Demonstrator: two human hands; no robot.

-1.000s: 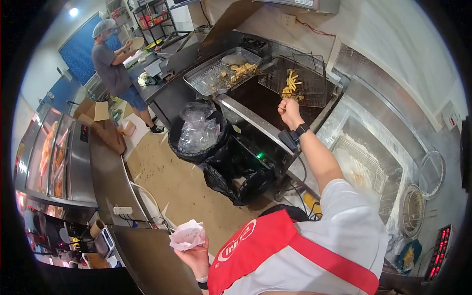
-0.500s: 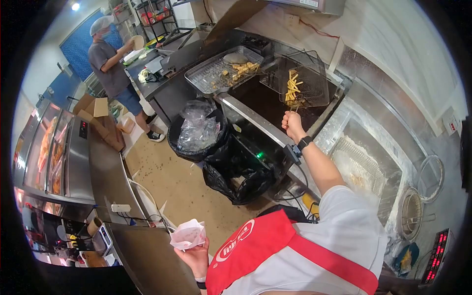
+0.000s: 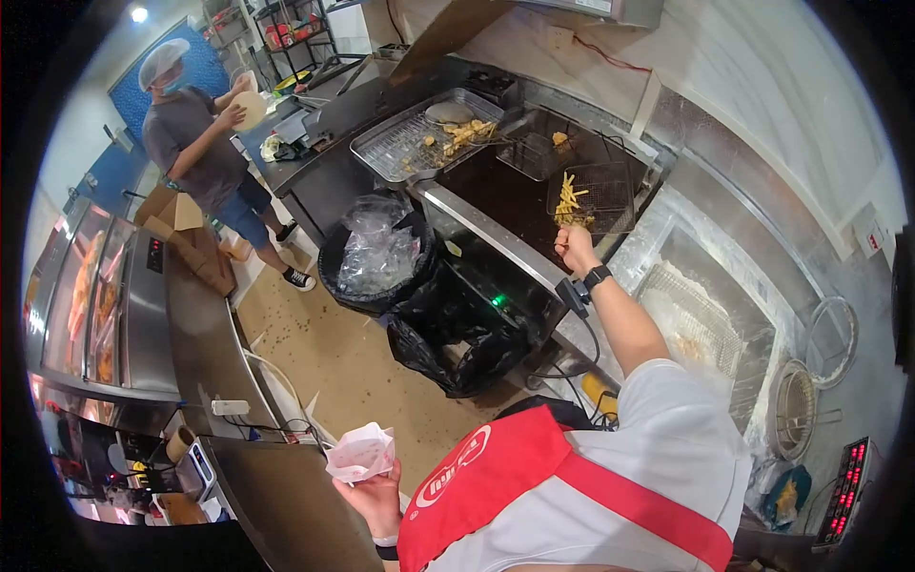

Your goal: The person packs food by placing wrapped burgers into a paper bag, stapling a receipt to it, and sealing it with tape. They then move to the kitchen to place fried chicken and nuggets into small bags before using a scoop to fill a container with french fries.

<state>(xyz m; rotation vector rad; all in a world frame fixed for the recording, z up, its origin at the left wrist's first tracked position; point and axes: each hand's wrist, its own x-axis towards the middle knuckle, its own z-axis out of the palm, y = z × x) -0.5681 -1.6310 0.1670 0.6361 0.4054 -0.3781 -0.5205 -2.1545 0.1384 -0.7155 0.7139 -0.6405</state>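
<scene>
My right hand (image 3: 576, 250) is closed around the handle of a wire fryer basket (image 3: 615, 195) over the dark fryer (image 3: 481, 205). A small heap of French fries (image 3: 570, 198) lies at the basket's left side, close to my fist. The handle itself is mostly hidden by my fingers. Low in the view, my left hand (image 3: 375, 500) holds an open paper bag (image 3: 360, 454), pale and pinkish, with its mouth facing up. Its inside looks bare. Left of the fryer, a metal rack tray (image 3: 381, 157) bears fried pieces (image 3: 467, 136) and a round grey item (image 3: 449, 113).
A bin (image 3: 381, 253) with clear plastic and a black bag (image 3: 457, 357) stand before the fryer. Right of it is a floury basin (image 3: 696, 324) with a wire basket. A co-worker (image 3: 205, 143) stands at the far left, holding a round, flat, pale thing. A heated display case (image 3: 105, 296) is at left.
The fryer basket has come down from a raised tilt to lie flatter and lower. My right hand moved slightly with it. The co-worker has shifted left; my left hand still holds the paper bag.
</scene>
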